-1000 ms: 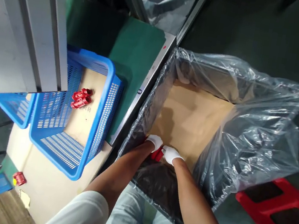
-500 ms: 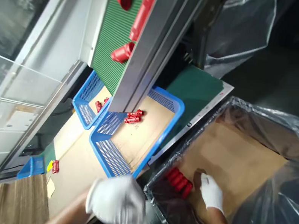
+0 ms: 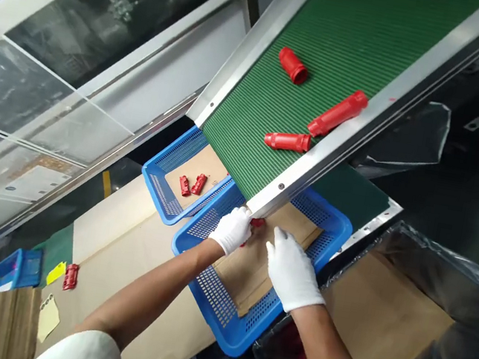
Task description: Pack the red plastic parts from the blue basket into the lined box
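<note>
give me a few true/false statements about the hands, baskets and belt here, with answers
1. Both hands wear white gloves. True: left hand, right hand.
2. Three red parts lie on the green belt. True: one, a second, a third.
3. The hands are inside the lined box. False: both are over the near blue basket.
4. The far basket holds no parts. False: two red parts lie in it.
5. The near basket has cardboard on its floor. True.
6. The left hand rests on the belt. False: it is below the belt's end, at a red part in the near basket.
</note>
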`<state>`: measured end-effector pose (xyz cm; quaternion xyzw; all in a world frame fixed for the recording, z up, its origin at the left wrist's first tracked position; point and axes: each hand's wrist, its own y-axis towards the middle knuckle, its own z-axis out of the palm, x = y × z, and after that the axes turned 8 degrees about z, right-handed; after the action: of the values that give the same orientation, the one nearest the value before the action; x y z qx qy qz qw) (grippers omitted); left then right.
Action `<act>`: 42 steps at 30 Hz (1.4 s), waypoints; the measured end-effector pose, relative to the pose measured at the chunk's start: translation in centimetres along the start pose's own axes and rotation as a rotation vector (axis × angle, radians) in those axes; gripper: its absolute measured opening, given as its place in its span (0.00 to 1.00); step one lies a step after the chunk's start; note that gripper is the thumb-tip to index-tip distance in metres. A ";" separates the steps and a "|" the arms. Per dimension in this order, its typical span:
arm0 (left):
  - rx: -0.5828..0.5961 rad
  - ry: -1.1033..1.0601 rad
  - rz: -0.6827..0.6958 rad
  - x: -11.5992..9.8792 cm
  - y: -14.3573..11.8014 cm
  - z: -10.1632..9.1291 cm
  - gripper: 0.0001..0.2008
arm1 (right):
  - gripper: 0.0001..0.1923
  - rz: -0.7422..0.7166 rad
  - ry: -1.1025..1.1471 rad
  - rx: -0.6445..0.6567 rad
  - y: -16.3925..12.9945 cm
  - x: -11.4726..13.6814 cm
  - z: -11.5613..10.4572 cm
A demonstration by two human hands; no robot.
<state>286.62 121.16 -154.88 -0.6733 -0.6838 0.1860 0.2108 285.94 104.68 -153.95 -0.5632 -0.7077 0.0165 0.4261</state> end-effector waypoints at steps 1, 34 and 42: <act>0.014 0.001 -0.003 0.3 -0.7 0.1 0.12 | 0.20 0.022 0.004 0.015 0.3 0.4 0.7; 0.403 -1.950 -0.295 -1.1 -17.1 -3.5 0.18 | 0.07 0.100 0.539 0.056 1.6 2.0 2.1; 0.535 -0.880 0.304 -14.5 -15.0 2.5 0.15 | 0.17 0.537 0.166 0.056 -15.0 -19.9 -2.2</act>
<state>272.69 106.37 -149.45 -0.5459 -0.5311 0.6468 0.0392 275.58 82.04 -156.70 -0.7180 -0.4953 0.1021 0.4783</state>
